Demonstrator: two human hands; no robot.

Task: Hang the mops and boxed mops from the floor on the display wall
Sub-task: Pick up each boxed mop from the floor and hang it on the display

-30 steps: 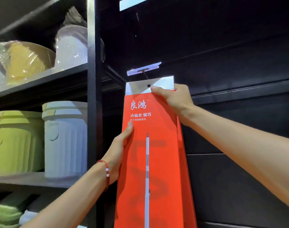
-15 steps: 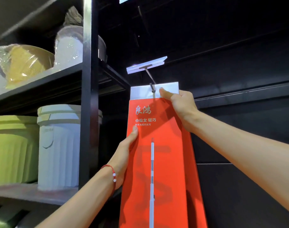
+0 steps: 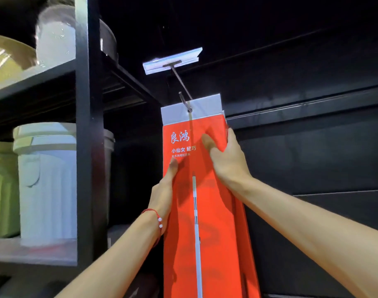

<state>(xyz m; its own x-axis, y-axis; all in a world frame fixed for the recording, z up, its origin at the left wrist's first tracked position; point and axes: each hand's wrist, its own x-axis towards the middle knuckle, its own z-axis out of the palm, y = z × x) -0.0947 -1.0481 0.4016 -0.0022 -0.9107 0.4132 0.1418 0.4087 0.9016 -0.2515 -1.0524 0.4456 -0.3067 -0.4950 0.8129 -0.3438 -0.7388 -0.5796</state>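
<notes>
Grips box (image 3: 216, 233) at left edge with left hand (image 3: 163, 190), thumb on front. Clasps right edge with right hand (image 3: 226, 162). Hangs threaded on hook (image 3: 186, 104).

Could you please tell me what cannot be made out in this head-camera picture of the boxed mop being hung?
- Lower end of the boxed mop: cut off by the head view's bottom edge.
- Most fingers of the left hand and right hand: hidden behind the box.
- Smallest print line on the box: blurred.
- Floor and any other mops: outside the head view.
</notes>
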